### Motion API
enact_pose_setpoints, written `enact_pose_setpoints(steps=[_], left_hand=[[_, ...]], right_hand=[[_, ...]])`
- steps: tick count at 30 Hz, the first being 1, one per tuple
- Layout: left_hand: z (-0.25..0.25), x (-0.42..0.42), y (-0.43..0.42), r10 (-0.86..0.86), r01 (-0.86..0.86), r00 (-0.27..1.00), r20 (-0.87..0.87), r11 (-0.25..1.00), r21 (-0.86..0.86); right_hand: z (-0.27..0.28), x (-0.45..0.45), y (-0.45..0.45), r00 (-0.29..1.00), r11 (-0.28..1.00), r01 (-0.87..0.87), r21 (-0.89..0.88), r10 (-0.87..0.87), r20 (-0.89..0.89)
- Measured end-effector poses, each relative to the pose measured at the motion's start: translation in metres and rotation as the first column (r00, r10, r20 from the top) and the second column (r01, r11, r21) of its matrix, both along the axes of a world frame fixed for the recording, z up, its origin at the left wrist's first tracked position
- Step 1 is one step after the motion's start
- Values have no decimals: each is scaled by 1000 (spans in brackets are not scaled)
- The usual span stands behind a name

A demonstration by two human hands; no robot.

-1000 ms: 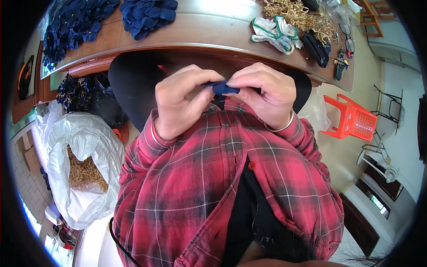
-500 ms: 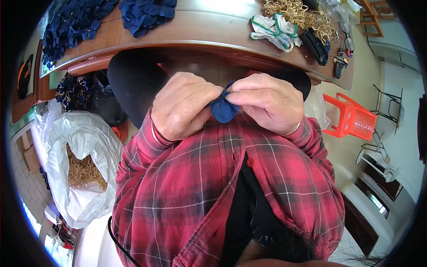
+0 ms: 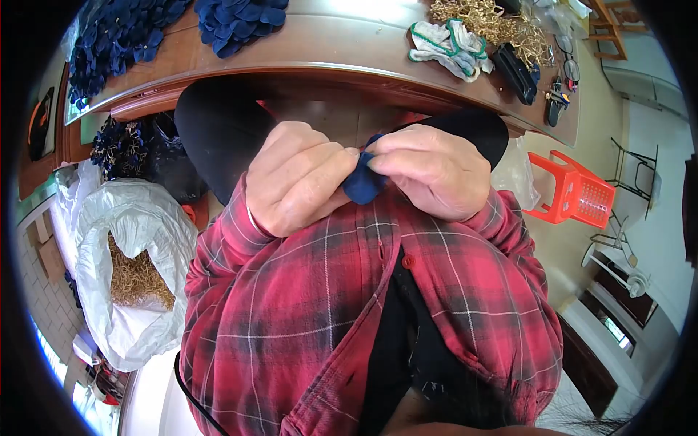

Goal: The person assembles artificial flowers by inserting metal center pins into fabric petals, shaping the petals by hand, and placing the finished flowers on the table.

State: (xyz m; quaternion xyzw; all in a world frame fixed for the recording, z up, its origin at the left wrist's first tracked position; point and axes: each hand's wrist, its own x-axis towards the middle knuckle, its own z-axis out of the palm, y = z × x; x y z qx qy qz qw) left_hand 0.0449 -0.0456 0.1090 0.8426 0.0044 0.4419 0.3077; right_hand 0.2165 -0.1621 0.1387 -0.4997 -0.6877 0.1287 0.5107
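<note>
Close in front of my chest, both hands pinch one dark blue fabric flower [image 3: 363, 184], its rounded petals hanging below the fingertips. My left hand [image 3: 298, 178] grips it from the left with curled fingers. From the other side, my right hand [image 3: 438, 169] holds it between thumb and forefinger. The fingers cover the flower's middle, so whatever is inside the pinch is hidden. Beyond, on the wooden table [image 3: 327, 51], lie a small heap of blue petals [image 3: 240, 25] and a larger blue petal pile [image 3: 120, 47].
On the table's right are a white glove with green edging [image 3: 448, 49], tangled gold pieces [image 3: 502, 29], a black case [image 3: 515, 75] and snips [image 3: 557, 103]. A white sack [image 3: 131, 345] holding gold pieces [image 3: 138, 280] stands left. An orange-red stool [image 3: 574, 189] stands right.
My left hand has shifted slightly, its fingers closing further over the flower. The flower has turned a little and shows less of its face.
</note>
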Motion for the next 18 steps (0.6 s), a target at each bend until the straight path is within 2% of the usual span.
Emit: enact_pose_setpoints(steps=[4, 9, 18], left_hand=[[-3, 0, 0, 8, -10, 999, 38, 999, 52], [-13, 5, -5, 4, -4, 994, 110, 1000, -3], [-3, 0, -6, -31, 32, 999, 7, 999, -35]], right_hand=[[0, -1, 1, 998, 1000, 4, -29, -6, -60], [-6, 0, -3, 1000, 1000, 5, 12, -4, -5], [-13, -8, -5, 997, 997, 75, 25, -75, -2]])
